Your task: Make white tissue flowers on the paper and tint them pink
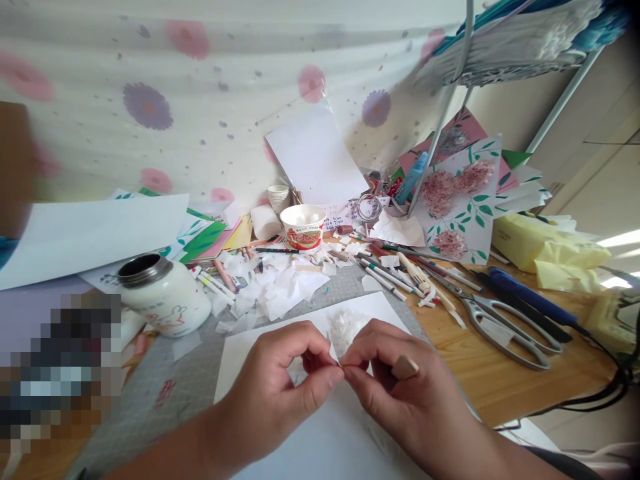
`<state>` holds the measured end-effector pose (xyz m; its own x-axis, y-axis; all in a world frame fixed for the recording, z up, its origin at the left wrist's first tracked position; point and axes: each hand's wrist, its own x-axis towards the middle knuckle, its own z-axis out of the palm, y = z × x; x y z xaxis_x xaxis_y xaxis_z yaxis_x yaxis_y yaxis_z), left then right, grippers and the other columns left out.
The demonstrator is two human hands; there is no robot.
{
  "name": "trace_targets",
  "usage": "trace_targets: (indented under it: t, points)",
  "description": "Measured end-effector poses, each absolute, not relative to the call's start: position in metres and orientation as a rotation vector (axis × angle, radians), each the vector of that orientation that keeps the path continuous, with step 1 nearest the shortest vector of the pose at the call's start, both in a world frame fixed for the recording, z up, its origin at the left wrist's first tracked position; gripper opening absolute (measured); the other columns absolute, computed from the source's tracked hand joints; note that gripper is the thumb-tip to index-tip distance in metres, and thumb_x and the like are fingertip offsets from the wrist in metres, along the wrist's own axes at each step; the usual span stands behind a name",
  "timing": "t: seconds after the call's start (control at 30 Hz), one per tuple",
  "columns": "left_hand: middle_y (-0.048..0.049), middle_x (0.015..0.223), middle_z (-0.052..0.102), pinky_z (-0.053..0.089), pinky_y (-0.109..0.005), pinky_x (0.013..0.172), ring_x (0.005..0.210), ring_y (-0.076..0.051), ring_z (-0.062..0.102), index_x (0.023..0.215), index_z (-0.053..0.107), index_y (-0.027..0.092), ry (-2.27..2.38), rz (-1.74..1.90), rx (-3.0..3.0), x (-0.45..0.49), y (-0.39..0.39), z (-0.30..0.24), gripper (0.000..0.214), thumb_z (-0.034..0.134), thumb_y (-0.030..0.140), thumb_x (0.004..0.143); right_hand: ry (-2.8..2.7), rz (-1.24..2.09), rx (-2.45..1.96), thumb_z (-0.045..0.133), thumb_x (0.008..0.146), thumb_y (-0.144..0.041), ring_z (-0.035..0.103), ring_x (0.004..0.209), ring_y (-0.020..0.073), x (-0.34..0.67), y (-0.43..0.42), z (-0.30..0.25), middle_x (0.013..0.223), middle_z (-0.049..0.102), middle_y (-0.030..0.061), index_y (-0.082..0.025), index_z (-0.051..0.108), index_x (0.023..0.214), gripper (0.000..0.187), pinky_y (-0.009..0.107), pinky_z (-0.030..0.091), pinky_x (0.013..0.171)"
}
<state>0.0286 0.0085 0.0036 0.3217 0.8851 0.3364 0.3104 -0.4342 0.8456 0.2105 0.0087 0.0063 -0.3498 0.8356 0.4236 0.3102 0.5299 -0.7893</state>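
My left hand (280,387) and my right hand (400,393) meet over a white sheet of paper (320,440) on the grey cutting mat (190,373). Both hands pinch the same small scrap of white tissue paper (334,352) between thumb and forefinger. A small beige eraser-like block (404,367) rests against my right fingers. Just beyond the fingertips a crumpled white tissue tuft (345,323) lies on the sheet.
Torn tissue scraps (280,287), pens and markers (390,273) litter the mat. Large scissors (500,323) lie to the right on the wooden desk. A white jar (165,297) stands left, a paper bowl (303,227) behind. Flower collage (460,200) leans at the back.
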Motion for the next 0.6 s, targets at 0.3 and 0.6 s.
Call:
trace_targets:
  t: [0.3, 0.6]
  points:
    - [0.0026, 0.065, 0.05, 0.039, -0.021, 0.053, 0.061, -0.012, 0.046, 0.068, 0.052, 0.019, 1.107, 0.928, 1.812, 0.0271, 0.0074, 0.0017, 0.015, 0.053, 0.027, 0.081, -1.965, 0.712, -0.771, 0.06, 0.08, -0.008, 0.061, 0.073, 0.013, 0.2124, 0.0077, 0.0034, 0.084, 0.063, 0.0058, -0.017, 0.066, 0.081, 0.011, 0.022, 0.047, 0.063]
    - [0.0031, 0.066, 0.052, 0.039, -0.021, 0.057, 0.061, -0.01, 0.048, 0.071, 0.057, 0.018, 1.005, 0.963, 1.833, 0.028, 0.0099, 0.0034, 0.015, 0.052, 0.021, 0.084, -1.803, 1.095, -1.006, 0.056, 0.082, -0.022, 0.039, 0.049, 0.0082, 0.211, 0.0087, 0.0044, 0.06, 0.056, -0.0024, -0.018, 0.067, 0.075, 0.014, 0.02, 0.032, 0.045]
